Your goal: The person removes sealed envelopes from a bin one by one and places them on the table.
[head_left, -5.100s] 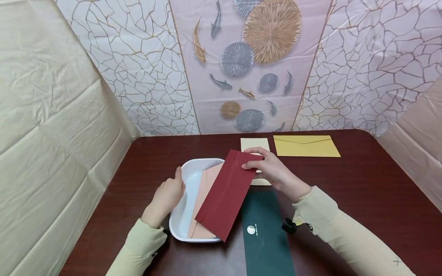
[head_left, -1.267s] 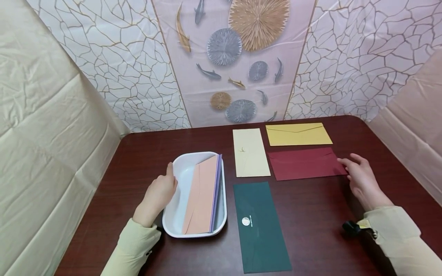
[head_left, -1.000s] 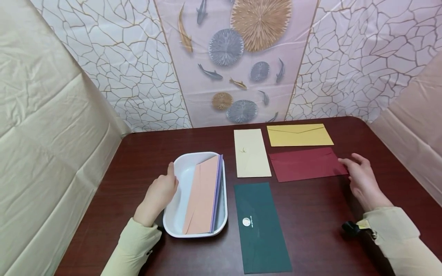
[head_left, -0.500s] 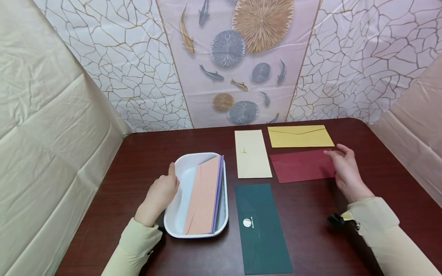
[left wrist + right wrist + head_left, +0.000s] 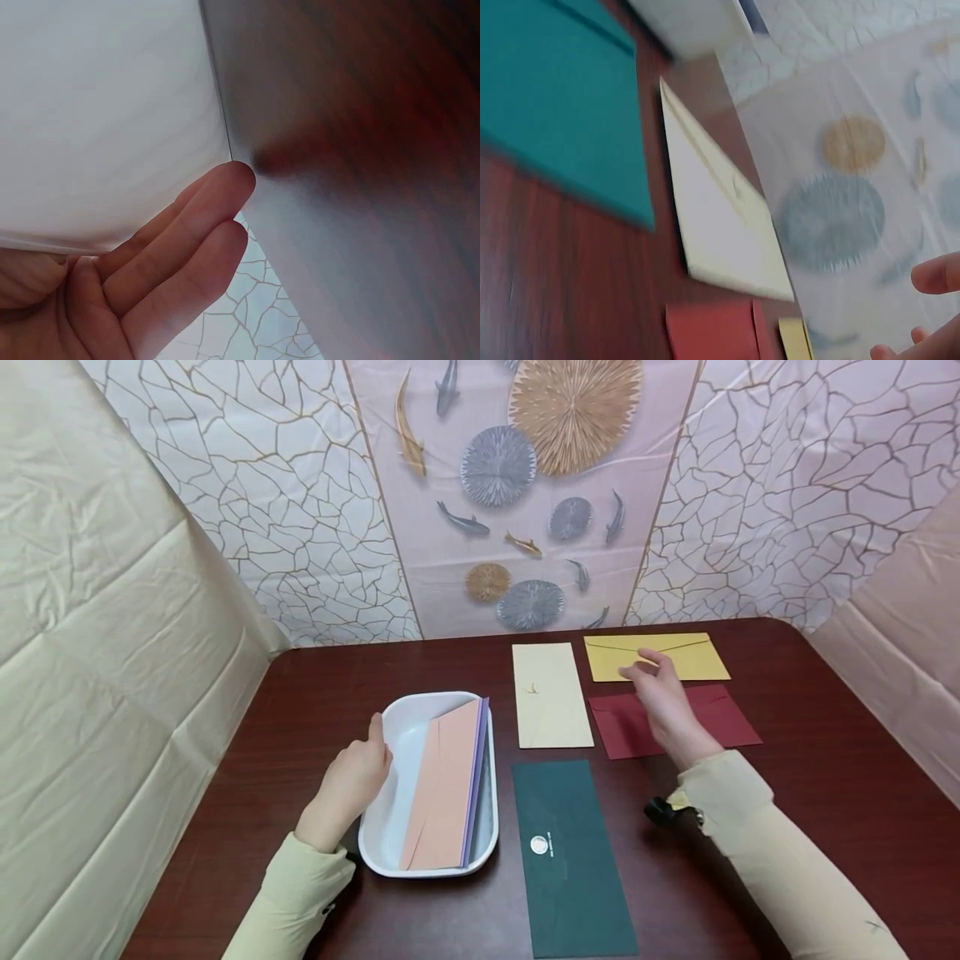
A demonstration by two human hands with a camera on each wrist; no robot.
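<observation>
My left hand (image 5: 351, 781) holds the left rim of a white plastic tray (image 5: 369, 843), with fingers (image 5: 202, 217) against its outside in the left wrist view. Inside the tray a pink envelope (image 5: 442, 793) leans over purple ones (image 5: 477, 777) along the right wall. Over the red envelope (image 5: 723, 714) hovers my right hand (image 5: 667, 706), holding nothing, its fingertips overlapping the front edge of the yellow envelope (image 5: 611, 660). A cream envelope (image 5: 551, 693) lies to its left. Nearer the front is a dark green envelope (image 5: 573, 868) with a round white mark.
The dark red-brown table (image 5: 315, 693) ends at a patterned curtain (image 5: 315, 527) behind. Beige cloth (image 5: 97, 652) hangs along the left side, and more cloth (image 5: 900, 635) hangs on the right.
The red envelope, earlier held over the tray, now lies flat below the yellow one. My right hand has let it go and moved left across it. My left hand stays at the tray.
</observation>
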